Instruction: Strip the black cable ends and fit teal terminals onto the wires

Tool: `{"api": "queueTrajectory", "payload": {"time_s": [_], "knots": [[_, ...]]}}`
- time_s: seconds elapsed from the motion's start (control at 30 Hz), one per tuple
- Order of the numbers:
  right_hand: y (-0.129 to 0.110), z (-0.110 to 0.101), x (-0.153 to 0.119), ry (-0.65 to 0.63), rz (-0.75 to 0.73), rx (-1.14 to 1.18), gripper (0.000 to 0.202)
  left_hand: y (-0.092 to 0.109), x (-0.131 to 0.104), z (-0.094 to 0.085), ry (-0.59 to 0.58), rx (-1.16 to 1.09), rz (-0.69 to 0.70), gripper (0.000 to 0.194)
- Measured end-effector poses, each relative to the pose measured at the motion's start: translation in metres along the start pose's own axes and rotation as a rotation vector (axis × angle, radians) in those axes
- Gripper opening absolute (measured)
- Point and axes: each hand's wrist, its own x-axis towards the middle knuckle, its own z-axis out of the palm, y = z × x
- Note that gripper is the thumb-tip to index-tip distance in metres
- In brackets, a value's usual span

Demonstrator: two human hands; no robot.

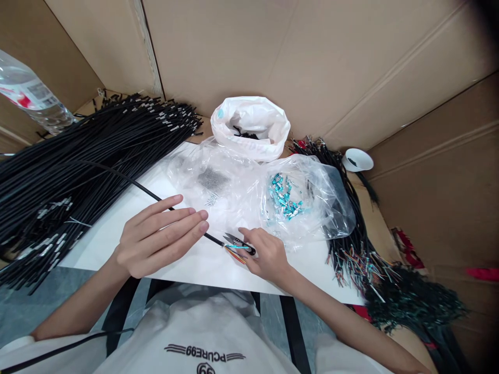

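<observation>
My left hand (159, 236) is spread with its fingers stretched out over a black cable (213, 238), which passes beneath the fingers. Thin orange, blue and other coloured wires (235, 253) fan out of the cable's stripped end. Small black-handled snips (240, 244) lie in my right hand (267, 255), their blades pointing left beside the cable end. The right fingers are curled round the handle. Above the hands, clear plastic bags hold small blue and silver pieces (286, 197) and a heap of tiny grey parts (213, 179).
Long black cables (89, 150) are heaped at the left, near a water bottle (35, 96). A white bag (250, 127) stands at the back. Cables with bare coloured wires (354, 234) and a small white cup (357, 160) are at the right. Cardboard walls surround the white work surface (171, 272).
</observation>
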Motion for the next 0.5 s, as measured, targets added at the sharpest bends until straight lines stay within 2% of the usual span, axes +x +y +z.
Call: {"api": "queueTrajectory", "payload": {"time_s": [0.07,0.1,0.13,0.2,0.27,0.4,0.5], "knots": [[-0.01,-0.02,0.015,0.154,0.1,0.225,0.022,-0.001,0.003,0.001,0.01,0.01,0.01,0.022],[-0.015,-0.031,0.025,0.198,0.122,0.306,0.019,-0.001,0.004,0.002,0.009,0.019,0.023,0.019],[-0.021,-0.044,0.035,0.182,0.093,0.375,0.016,-0.002,0.006,0.002,0.011,0.029,0.05,0.016],[-0.03,-0.066,0.055,0.014,-0.018,0.455,0.013,-0.003,0.009,0.002,0.015,0.054,0.111,0.012],[-0.037,-0.08,0.07,-0.101,-0.136,0.399,0.01,-0.003,0.01,0.001,0.016,0.066,0.146,0.013],[-0.04,-0.09,0.088,-0.264,-0.25,0.259,0.017,-0.004,0.001,0.0,-0.074,-0.022,0.051,0.027],[-0.039,-0.093,0.097,-0.402,-0.232,0.311,0.014,-0.005,-0.01,0.005,-0.089,-0.106,0.014,0.04]]}}
